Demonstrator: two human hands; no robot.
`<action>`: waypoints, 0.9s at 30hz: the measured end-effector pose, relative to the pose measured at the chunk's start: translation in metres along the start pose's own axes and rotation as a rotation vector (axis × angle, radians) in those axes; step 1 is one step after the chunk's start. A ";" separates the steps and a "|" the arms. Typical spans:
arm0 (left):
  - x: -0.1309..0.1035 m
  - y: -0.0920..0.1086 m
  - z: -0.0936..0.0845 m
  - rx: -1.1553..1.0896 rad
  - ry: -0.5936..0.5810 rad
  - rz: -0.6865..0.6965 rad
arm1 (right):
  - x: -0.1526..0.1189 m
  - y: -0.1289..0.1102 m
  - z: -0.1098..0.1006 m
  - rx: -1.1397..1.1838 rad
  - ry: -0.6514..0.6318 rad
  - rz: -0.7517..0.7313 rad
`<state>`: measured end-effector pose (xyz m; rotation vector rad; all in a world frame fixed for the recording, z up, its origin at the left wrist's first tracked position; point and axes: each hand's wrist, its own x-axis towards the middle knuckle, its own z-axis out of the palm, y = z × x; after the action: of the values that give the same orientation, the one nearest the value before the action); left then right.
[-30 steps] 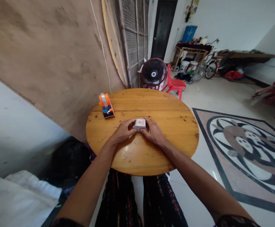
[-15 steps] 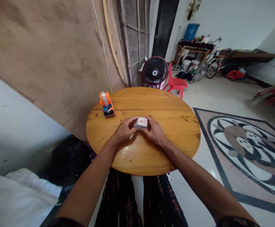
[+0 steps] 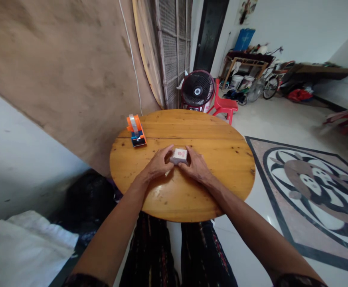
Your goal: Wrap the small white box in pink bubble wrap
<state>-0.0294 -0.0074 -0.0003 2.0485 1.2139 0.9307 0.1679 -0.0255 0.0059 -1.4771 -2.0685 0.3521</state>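
Both of my hands meet on a small white box (image 3: 180, 156) near the middle of the round wooden table (image 3: 218, 167). My left hand (image 3: 157, 165) grips its left side, fingers curled round the edge and one fingertip up on the far corner; my right hand (image 3: 195, 166) clasps the right side the same way. Its top, with a red mark, faces up between my fingers. An orange tape dispenser (image 3: 135, 130) stands well apart at the table's far left edge. Beyond the table are a fan (image 3: 197, 91) and a red chair (image 3: 223, 105).
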 end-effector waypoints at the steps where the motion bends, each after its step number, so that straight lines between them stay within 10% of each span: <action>1: 0.000 -0.001 0.000 0.005 -0.007 0.013 | 0.000 0.000 0.000 -0.001 0.000 -0.003; 14: -0.002 0.005 0.002 0.167 -0.115 0.075 | -0.001 0.001 0.002 -0.007 -0.051 -0.042; 27: 0.001 -0.007 0.001 -0.054 0.015 0.006 | -0.001 0.004 -0.004 0.062 -0.035 0.015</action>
<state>-0.0313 -0.0036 -0.0059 2.0072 1.1786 0.9728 0.1733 -0.0252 0.0072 -1.4599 -2.0561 0.4462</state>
